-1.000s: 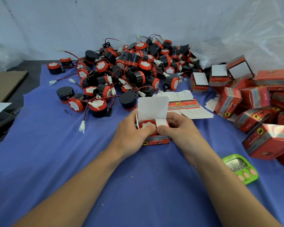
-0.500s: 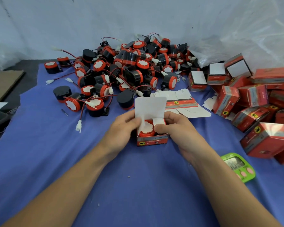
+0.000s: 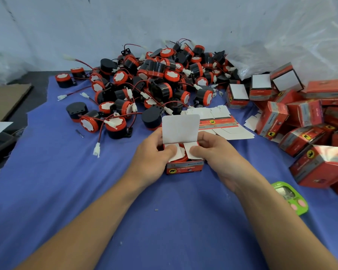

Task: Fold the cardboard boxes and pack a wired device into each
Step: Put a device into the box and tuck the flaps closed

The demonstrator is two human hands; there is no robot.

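**Box** [image 3: 184, 166]: red, printed, upright on the blue cloth [image 3: 164, 230], right in front of the person. It holds one device [image 3: 182, 152], whose red rim shows between the flaps. Its wire is hidden, presumably coiled underneath.

**Left hand** [image 3: 154, 152]: fingers curled round the box's left wall to steady it, thumb pressing the left side flap [image 3: 173, 152] down over the device.

**Right hand** [image 3: 217, 152]: mirrors this, clasping the right wall with the thumb on the right side flap [image 3: 189, 150].

**Lid** [image 3: 180, 128]: white inside, standing upright at the back edge. It seems left up so both side flaps go under first. Tucking not yet done.

**Heap of devices** [image 3: 154, 78]: loose and tangled behind the box, within reach.

**Flat blanks** [image 3: 220, 123]: stacked just right of the heap, ready for folding.

**Packed boxes** [image 3: 310, 133]: piled at the right, clear of the work.

**Timer** [image 3: 290, 197]: green, beside the right forearm.
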